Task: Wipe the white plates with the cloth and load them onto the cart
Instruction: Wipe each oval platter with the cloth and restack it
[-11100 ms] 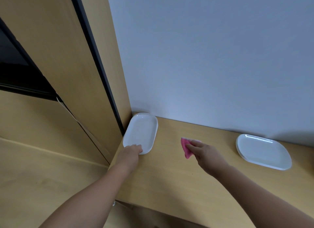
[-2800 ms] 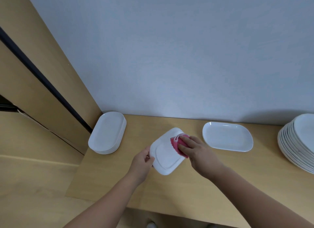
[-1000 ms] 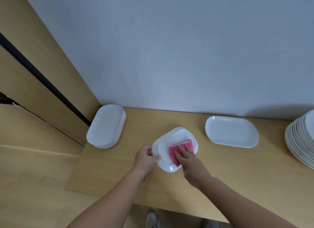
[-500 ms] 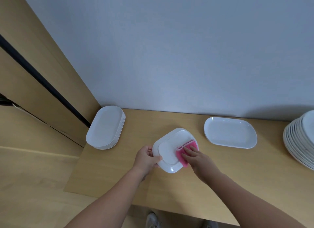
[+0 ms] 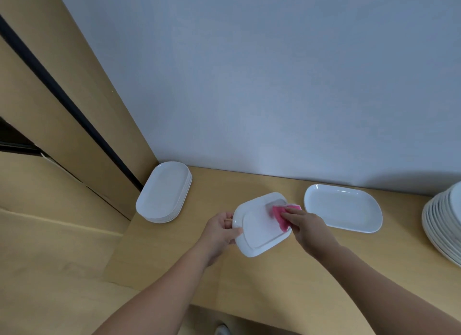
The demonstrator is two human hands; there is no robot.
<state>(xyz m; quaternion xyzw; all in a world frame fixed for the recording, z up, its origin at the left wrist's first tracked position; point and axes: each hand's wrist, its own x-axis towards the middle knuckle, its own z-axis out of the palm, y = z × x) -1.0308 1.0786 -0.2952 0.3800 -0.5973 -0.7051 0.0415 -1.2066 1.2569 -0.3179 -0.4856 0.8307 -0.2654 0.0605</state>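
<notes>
now, plate being wiped (image 5: 259,231): white, glossy, rounded rectangle, tilting just above the wooden counter (image 5: 174,254), between both hands.
left hand (image 5: 220,232): gripping the plate's left rim, thumb lying on top, fingers curling underneath.
right hand (image 5: 308,228): pressing the pink cloth (image 5: 280,216) onto the plate's far right corner, fingers lying fairly straight.
cloth: looking soft, light and folded, bunching under the fingertips.
handling: plate is looking rigid, smooth and probably ceramic, so likely slippery, breakable and moderately heavy; gripping the rim with fingers supporting underneath seems safest.
nearby: oval platter (image 5: 343,207) lying just right of the plate; stack of oval plates (image 5: 163,192) sitting at the counter's left end; stack of round plates (image 5: 444,224) showing at the right edge.
cart: not appearing in view.
</notes>
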